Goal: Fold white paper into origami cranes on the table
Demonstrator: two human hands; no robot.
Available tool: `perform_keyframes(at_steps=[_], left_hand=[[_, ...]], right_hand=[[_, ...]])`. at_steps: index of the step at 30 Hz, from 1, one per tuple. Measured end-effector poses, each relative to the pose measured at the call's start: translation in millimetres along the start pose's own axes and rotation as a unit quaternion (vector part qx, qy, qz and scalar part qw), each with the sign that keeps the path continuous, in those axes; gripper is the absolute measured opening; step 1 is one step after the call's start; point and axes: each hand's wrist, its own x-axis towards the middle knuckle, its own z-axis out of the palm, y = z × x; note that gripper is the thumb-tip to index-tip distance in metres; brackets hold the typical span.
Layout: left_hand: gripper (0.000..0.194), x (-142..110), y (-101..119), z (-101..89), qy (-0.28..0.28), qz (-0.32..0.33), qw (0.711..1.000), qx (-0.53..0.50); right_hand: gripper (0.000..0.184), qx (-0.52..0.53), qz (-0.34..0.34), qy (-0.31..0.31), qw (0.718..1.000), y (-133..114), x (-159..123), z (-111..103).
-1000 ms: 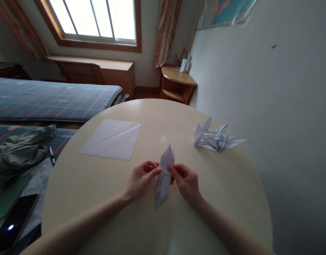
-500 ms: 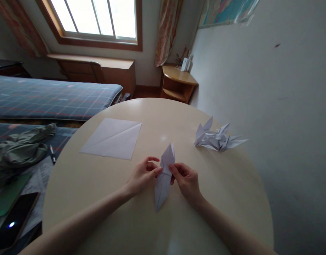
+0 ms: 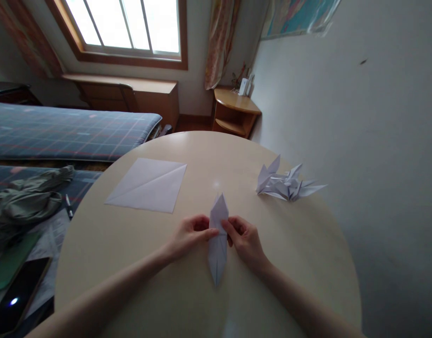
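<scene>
A long, pointed piece of folded white paper is held between my two hands over the round table. My left hand pinches its left edge, thumb lying on the front face. On the opposite edge, my right hand grips it with the thumb in front and fingers curled behind. Fingertips behind the paper are partly hidden. A flat white sheet with a diagonal crease lies to the far left of my hands. Several folded paper cranes sit bunched together at the table's right side.
Left of the table, a plaid mattress carries crumpled grey-green cloth, a pen, a green folder and a phone. The wall runs close along the right. A corner shelf stands behind the table.
The folded paper has turned from leaning right to nearly upright in view, its top tip shifting left. My left fingers have closed in behind it, and my left thumb reaches further across its face.
</scene>
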Motion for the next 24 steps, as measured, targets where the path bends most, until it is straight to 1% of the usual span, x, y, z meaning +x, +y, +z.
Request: perform_keyframes(at_steps=[2, 4, 9, 11, 13, 15, 17, 19, 20, 21, 22, 23, 24], left_hand=[[0.035, -0.3, -2.0, -1.0, -0.007, 0.001, 1.0, 0.01], [0.035, -1.1, -3.7, -1.4, -0.001, 0.007, 1.0, 0.007], [0.037, -2.3, -3.8, 1.3, 0.049, 0.017, 0.999, -0.006], [0.039, -2.0, -3.3, 2.7, 0.065, 0.018, 0.998, -0.011], [0.039, -1.8, -3.4, 3.4, 0.064, 0.023, 0.998, -0.004], [0.039, -1.9, -4.4, 3.5, 0.056, 0.041, 0.997, 0.024], [0.037, -2.5, -6.2, 3.5, 0.073, 0.067, 0.993, 0.066], [0.03, -3.8, -7.9, 4.0, 0.128, 0.082, 0.983, 0.102], [0.029, -4.7, -8.4, 4.5, 0.159, 0.088, 0.977, 0.116], [0.029, -6.1, -8.3, 5.1, 0.177, 0.093, 0.972, 0.127], [0.029, -7.8, -7.8, 5.9, 0.179, 0.1, 0.97, 0.133], [0.028, -9.9, -6.8, 6.6, 0.16, 0.11, 0.971, 0.137], [0.027, -12.2, -5.6, 7.3, 0.124, 0.12, 0.975, 0.138]], right_hand=[[0.035, -0.017, -0.012, -0.01, 1.0, 1.1, 0.5, -0.5], [0.035, -0.04, -0.024, -0.024, 0.999, 2.0, 0.4, -1.1], [0.037, -0.111, -0.038, -0.078, 0.99, 0.5, -2.6, -3.2], [0.039, -0.114, -0.033, -0.096, 0.988, -1.6, -4.0, -4.2], [0.039, -0.095, -0.024, -0.102, 0.99, -3.8, -5.2, -5.3], [0.037, -0.085, -0.022, -0.097, 0.991, -5.2, -6.3, -6.5], [0.036, -0.101, -0.036, -0.084, 0.991, -5.2, -7.0, -7.8], [0.035, -0.142, -0.069, -0.061, 0.986, -4.3, -7.1, -8.7], [0.035, -0.17, -0.093, -0.044, 0.98, -4.0, -6.9, -8.7], [0.034, -0.201, -0.124, -0.031, 0.971, -4.1, -6.6, -8.5], [0.032, -0.233, -0.161, -0.023, 0.959, -4.8, -6.4, -7.9], [0.029, -0.264, -0.202, -0.023, 0.943, -6.2, -6.5, -7.0], [0.027, -0.29, -0.242, -0.029, 0.926, -8.1, -6.9, -6.0]])
